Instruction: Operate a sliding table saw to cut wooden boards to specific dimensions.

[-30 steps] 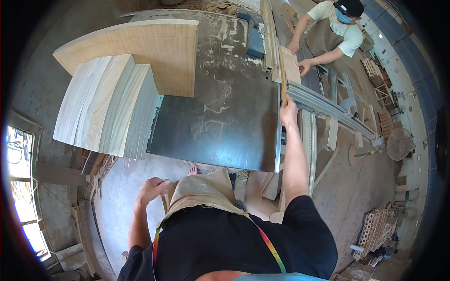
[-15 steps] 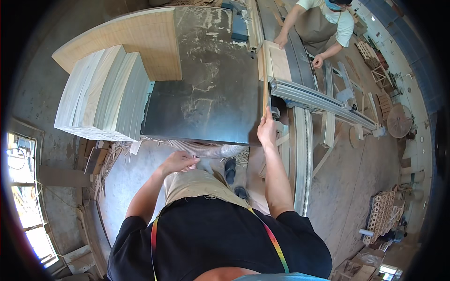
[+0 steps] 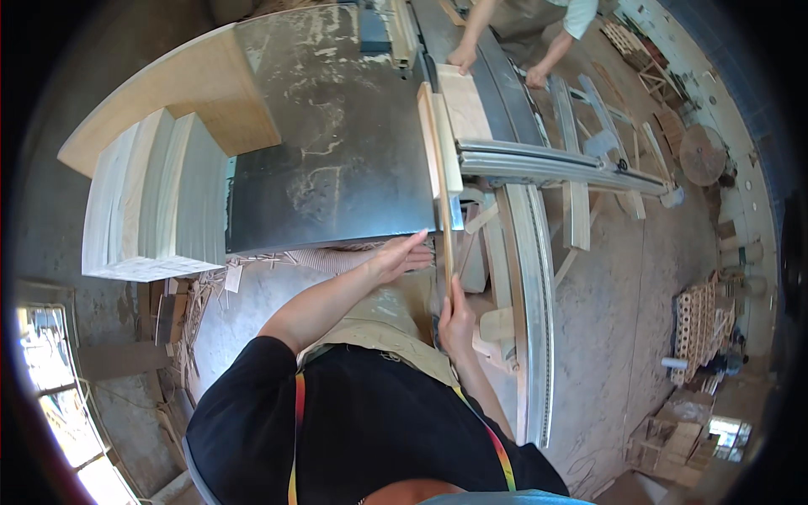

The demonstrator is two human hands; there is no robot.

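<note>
Pulling the thin wood strip [image 3: 439, 189] back off the saw counter [image 3: 337, 135], the right hand [image 3: 455, 318] has its grip clenched around the strip's near end, while the left hand [image 3: 402, 255] hovers released, flat-fingered, at the counter's front edge. Keeping the strip level and beside the fence, clear of the coworker's hands [image 3: 462, 57] on the board [image 3: 465, 101], looks wise.

black short-sleeved shirt | tan apron | rainbow-striped straps | bare forearms
</note>
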